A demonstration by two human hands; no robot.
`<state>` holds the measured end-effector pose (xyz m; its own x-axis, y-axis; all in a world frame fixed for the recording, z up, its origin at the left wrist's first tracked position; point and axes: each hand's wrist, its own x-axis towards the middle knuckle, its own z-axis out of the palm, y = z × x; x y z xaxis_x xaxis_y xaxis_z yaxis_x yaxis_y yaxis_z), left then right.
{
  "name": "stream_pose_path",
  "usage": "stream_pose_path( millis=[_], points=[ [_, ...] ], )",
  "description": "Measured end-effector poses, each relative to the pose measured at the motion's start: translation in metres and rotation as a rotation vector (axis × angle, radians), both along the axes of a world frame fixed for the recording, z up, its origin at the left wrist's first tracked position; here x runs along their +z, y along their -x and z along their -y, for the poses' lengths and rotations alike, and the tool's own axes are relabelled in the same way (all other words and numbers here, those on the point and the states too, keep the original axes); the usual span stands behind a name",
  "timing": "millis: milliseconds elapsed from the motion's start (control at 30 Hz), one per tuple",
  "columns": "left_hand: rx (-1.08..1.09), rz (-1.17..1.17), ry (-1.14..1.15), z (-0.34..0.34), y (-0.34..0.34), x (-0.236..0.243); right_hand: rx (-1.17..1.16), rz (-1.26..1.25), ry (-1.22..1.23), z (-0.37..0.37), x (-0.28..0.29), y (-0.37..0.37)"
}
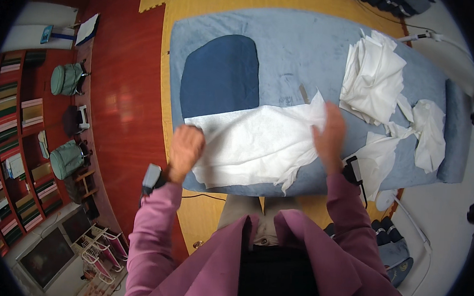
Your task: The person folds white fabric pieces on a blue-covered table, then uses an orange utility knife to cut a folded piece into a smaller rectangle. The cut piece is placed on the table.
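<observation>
A thin white cloth (259,144) lies spread across the near side of a bed covered in grey-blue plush (309,38). Its straight far edge runs along the near end of a flat navy cushion (222,74) with a rounded far end. My left hand (186,147) is closed at the cloth's left edge, its fingers curled over the margin. At the opposite edge is my right hand (331,135), fingers stretched out and thumb apart, slightly blurred. Near it a corner of the cloth stands up in a point. Both wrists wear dark strapped devices.
Right on the bed are a folded white cloth pile (374,75) and crumpled white pieces (429,135). A small grey strip (304,93) lies beyond the spread cloth. Left stand green stools (66,79) and a bookshelf (18,134); a white lamp arm (414,218) rises at right.
</observation>
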<state>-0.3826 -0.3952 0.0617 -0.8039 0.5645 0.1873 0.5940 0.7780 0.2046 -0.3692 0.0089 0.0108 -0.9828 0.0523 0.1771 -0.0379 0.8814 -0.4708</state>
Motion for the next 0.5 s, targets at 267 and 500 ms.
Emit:
stream_pose_path(
  millis=[267, 500],
  points=[
    [-0.161, 0.226, -0.195, 0.004, -0.112, 0.067, 1.017, 0.186, 0.112, 0.124, 0.052, -0.024],
    [0.524, 0.167, -0.229, 0.072, -0.088, 0.105, 0.693, 0.133, -0.123, -0.017, 0.102, -0.007]
  ],
)
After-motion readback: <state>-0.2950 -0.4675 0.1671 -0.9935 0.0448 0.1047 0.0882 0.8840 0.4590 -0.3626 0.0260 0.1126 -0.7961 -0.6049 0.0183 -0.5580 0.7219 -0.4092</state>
